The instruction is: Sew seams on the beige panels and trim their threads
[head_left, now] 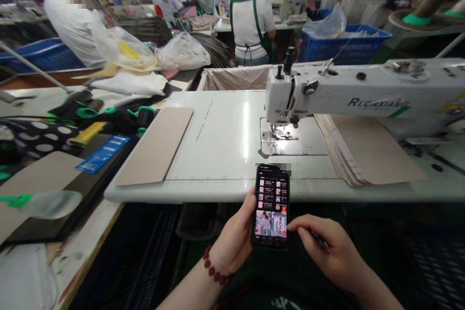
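The left hand [234,237] grips a flat black phone [271,206], the half-curled right hand [329,242] maybe touches its edge, and flat tan sheets [158,147] at ten and two o'clock lie untouched.

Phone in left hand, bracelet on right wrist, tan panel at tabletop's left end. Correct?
Wrong wrist: head view shows the bracelet at the wrist of the left hand. That hand holds the phone; the tan panel is at the left end of the tabletop.
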A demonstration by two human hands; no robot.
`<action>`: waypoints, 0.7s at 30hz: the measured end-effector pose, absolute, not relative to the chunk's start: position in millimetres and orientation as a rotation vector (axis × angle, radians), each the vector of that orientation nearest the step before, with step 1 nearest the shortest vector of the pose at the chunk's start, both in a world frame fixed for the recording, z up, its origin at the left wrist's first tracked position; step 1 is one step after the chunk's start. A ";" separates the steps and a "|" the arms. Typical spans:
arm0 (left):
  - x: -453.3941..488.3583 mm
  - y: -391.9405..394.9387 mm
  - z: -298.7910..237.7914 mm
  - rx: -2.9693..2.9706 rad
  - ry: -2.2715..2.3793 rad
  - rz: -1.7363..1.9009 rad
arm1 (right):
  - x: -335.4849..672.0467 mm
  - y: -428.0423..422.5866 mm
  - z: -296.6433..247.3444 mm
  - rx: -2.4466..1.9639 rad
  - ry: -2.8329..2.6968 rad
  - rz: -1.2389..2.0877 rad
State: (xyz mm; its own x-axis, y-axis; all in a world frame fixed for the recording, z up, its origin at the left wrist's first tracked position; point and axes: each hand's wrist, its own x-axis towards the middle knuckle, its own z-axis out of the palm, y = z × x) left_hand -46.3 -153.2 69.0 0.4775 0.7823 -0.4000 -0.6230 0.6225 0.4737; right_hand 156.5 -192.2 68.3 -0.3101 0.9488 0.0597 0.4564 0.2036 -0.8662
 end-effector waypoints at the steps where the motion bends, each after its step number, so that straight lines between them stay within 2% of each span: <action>1: -46.4 -153.5 69.2 0.280 0.632 0.873 | 156.5 -192.5 68.1 -1.306 -1.867 1.026; 21: -45.6 -155.7 69.0 0.301 0.613 0.876 | 154.5 -193.5 71.2 -1.306 -1.884 0.984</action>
